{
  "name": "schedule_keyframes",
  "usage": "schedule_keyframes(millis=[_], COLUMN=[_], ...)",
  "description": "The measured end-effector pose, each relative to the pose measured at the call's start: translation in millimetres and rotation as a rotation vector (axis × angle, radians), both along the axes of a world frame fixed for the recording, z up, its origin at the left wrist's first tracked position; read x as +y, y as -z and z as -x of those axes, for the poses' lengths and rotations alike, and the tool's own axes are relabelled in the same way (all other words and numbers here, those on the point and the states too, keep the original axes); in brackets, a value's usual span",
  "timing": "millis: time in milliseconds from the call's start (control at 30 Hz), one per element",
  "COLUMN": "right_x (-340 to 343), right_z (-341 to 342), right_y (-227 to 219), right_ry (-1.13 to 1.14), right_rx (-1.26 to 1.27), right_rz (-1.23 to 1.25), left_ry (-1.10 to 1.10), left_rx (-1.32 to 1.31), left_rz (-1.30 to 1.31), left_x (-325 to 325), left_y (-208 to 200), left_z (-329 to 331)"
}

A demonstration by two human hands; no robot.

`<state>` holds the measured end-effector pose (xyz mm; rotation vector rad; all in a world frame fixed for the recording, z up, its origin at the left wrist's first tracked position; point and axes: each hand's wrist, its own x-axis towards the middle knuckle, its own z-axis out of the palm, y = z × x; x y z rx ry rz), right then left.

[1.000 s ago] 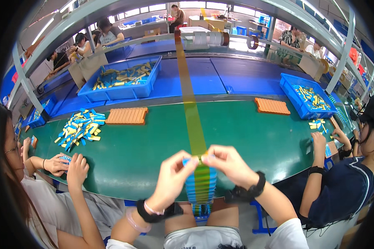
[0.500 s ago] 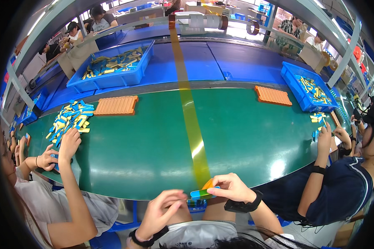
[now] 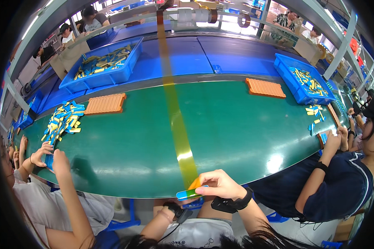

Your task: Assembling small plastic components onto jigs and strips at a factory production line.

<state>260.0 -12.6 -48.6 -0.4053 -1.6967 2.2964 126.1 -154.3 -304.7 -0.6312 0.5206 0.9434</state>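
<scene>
"What's in your grip?"
"My right hand (image 3: 221,185) has a narrow grip, thumb and fingers pinched on a blue piece (image 3: 182,195) at the tabletop's (image 3: 224,133) near edge."
"And the left?"
"My left hand (image 3: 188,202) is low beneath it, mostly hidden; I can't tell how its grip stands."
"How far along?"
"The tape (image 3: 180,151) lies across the piece, which shows green there, so I'd judge those two joined. No cut shows: the tape runs in one length from my fingers, over the tabletop, up toward the rail (image 3: 259,25)."
"What's left?"
"Plenty of loose pieces: a pile (image 3: 62,122) on the left, more in the left bin (image 3: 102,77) and right bin (image 3: 309,98). How many are mine, I can't tell."
</scene>
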Motion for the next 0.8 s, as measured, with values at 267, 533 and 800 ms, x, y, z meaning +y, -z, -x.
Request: schedule_keyframes(millis=[267, 533, 800], right_x=[0, -2, -3], right_z=[-1, -1, 0], right_y=[0, -3, 4], right_ry=[0.006, 0.042, 0.076], right_rx=[0.048, 0.033, 0.052], right_rz=[-0.025, -0.001, -0.030], left_ry=[0.002, 0.035, 0.053], left_rx=[0.067, 0.139, 0.205], left_rz=[-0.127, -0.226, -0.346], left_x=[6, 0, -1], left_y=[-5, -11, -21], left_z=[-5, 10, 23])
